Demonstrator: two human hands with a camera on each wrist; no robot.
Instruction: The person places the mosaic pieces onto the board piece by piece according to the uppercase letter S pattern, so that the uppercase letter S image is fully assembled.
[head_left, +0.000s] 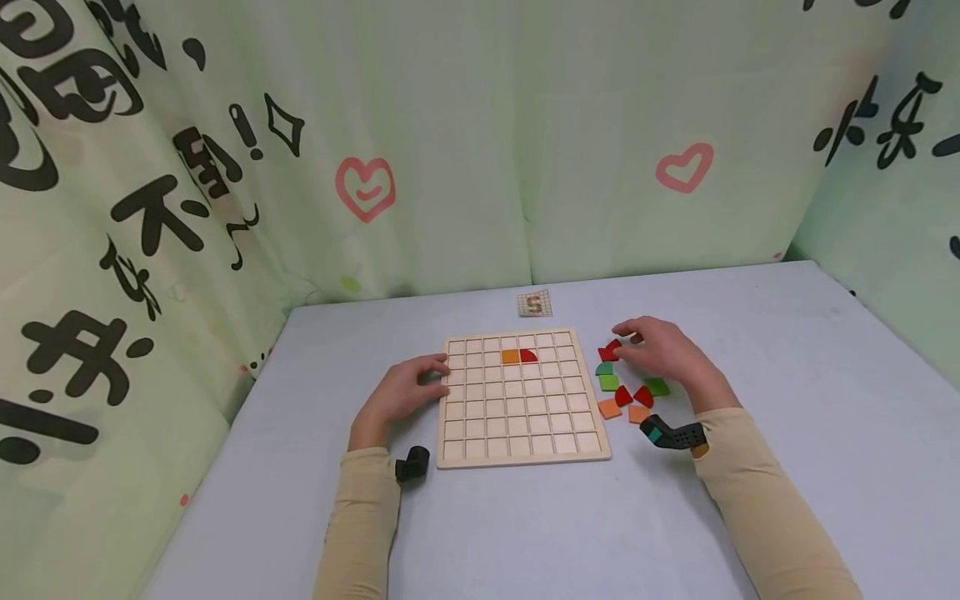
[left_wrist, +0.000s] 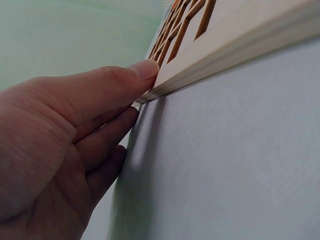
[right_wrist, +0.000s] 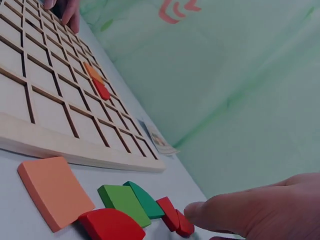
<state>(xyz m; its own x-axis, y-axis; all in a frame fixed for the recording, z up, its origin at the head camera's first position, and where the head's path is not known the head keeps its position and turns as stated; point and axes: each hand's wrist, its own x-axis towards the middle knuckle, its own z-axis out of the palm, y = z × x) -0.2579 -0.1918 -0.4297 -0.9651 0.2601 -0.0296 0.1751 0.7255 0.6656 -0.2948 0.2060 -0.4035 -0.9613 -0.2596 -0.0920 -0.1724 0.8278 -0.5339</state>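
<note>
My left hand point(head_left: 405, 387) lies at the left edge of a square wooden grid board point(head_left: 517, 460). Its thumb point(left_wrist: 107, 90) rests on the rim in the left wrist view, with the other fingers beside and below the edge. An orange square point(head_left: 510, 357) and a red quarter-round piece point(head_left: 528, 355) sit side by side in upper cells. Right of the board, my right hand point(head_left: 660, 346) reaches over two red pieces point(head_left: 608, 353), thumb and forefinger spread. One fingertip point(right_wrist: 195, 209) is right at the farther red piece in the right wrist view.
Loose green pieces point(head_left: 609, 382), more red pieces point(head_left: 623, 396) and orange squares point(head_left: 610, 408) lie along the board's right side. A small patterned card point(head_left: 535, 303) lies behind the board. A printed curtain point(head_left: 465, 150) hangs at the table's back edge.
</note>
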